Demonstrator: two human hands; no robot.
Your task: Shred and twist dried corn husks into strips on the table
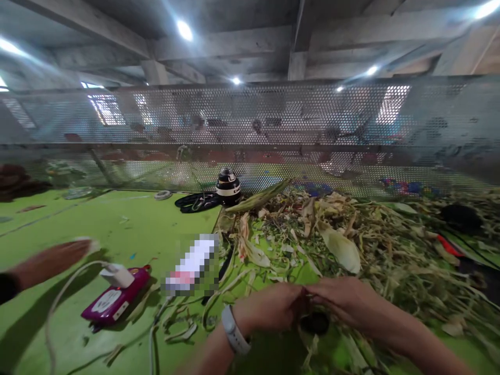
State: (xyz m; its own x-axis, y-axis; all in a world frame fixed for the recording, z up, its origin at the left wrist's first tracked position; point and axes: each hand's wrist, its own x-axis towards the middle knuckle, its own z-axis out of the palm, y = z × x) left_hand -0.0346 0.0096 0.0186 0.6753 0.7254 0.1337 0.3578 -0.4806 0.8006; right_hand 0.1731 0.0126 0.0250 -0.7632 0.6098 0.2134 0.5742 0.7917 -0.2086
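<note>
Meeting beside a dark object (pixel 314 323) are left hand (pixel 276 306) and right hand (pixel 346 301); each grip unclear.

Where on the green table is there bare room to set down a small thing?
Mostly bare: the green tabletop between the white ring, purple device and co-worker's hand. Crowded: the right side, where dry husks lie beyond the left hand and right hand.

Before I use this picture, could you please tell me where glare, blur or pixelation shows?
Head view: a ceiling light flares at upper left; another person's hand is smeared; the left hand and right hand look slightly soft; a corded item is pixelated.
</note>
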